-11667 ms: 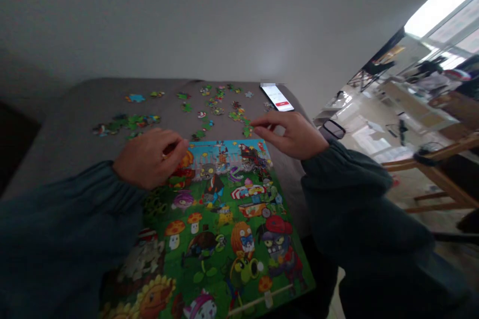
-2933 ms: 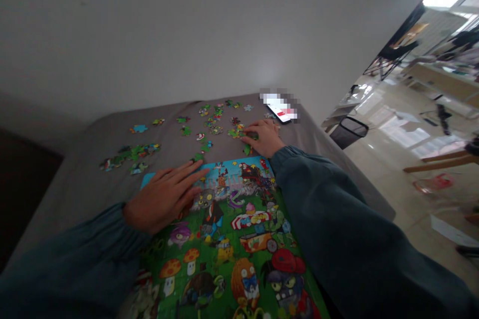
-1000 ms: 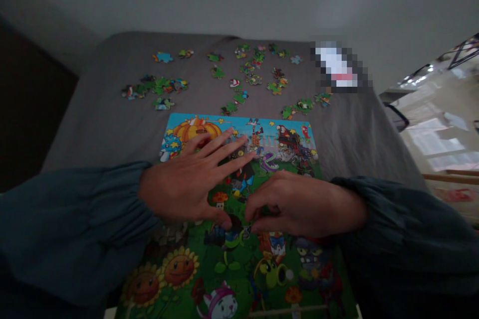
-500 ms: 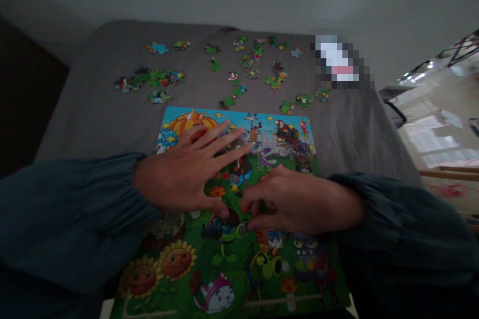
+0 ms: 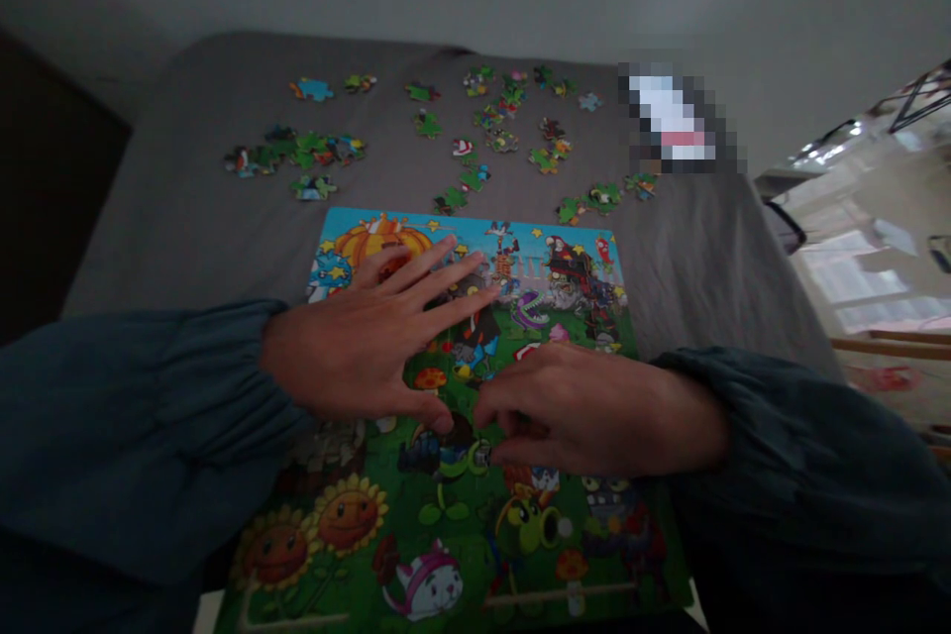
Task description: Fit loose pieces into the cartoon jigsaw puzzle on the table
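Pressing my left hand (image 5: 364,357) flat on the puzzle board (image 5: 453,416), fingers spread and holding nothing, I steady the picture while my right hand (image 5: 586,411) curls its fingertips down onto one puzzle piece (image 5: 465,456) near the middle of the board, just below my left thumb. Whether the right fingers pinch the piece or only push on it I cannot tell; the knuckles hide the contact. The piece should be light, thin card, stiff enough to slide but easy to bend at the tabs (so I judge a pinch by its edges, or a flat press from above, is the safe hold). The board lies on a grey cloth (image 5: 185,218), with loose pieces (image 5: 297,154) scattered well beyond its far edge, and a phone (image 5: 673,124) at the far right corner.
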A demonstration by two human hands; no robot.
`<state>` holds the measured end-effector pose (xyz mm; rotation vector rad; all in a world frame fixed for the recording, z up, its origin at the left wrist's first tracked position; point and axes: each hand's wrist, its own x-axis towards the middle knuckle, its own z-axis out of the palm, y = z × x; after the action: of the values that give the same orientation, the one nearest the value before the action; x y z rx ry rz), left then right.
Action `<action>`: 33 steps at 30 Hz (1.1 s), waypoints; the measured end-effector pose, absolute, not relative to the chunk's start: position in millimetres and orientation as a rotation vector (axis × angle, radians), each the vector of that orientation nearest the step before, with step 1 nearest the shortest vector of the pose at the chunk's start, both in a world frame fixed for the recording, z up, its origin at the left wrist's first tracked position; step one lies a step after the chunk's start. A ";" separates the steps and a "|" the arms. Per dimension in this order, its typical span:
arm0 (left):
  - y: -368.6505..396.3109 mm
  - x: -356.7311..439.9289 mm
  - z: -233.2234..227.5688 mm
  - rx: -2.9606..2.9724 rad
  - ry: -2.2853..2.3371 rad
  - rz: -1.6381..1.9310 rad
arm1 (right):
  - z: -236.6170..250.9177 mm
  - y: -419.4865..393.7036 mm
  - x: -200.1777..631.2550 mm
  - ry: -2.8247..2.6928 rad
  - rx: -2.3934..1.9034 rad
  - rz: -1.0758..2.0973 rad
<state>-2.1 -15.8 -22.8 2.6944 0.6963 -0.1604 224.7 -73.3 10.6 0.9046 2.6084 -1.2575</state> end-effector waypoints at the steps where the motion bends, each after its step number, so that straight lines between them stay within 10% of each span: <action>1: -15.7 -2.2 -23.1 2.693 0.693 -0.151 | 10.8 -73.6 225.0 2.624 0.884 -1.235; 18: -14.9 -1.3 -22.8 2.688 0.691 -0.151 | 16.1 -66.4 229.6 2.748 0.988 -1.239; 33: -8.9 -7.6 -20.5 2.786 0.698 -0.102 | 8.5 0.6 296.6 3.004 2.110 -0.893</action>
<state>-7.6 -8.9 -20.5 2.7863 0.6982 -0.1015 296.6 0.6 8.5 2.1099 3.0035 -0.8929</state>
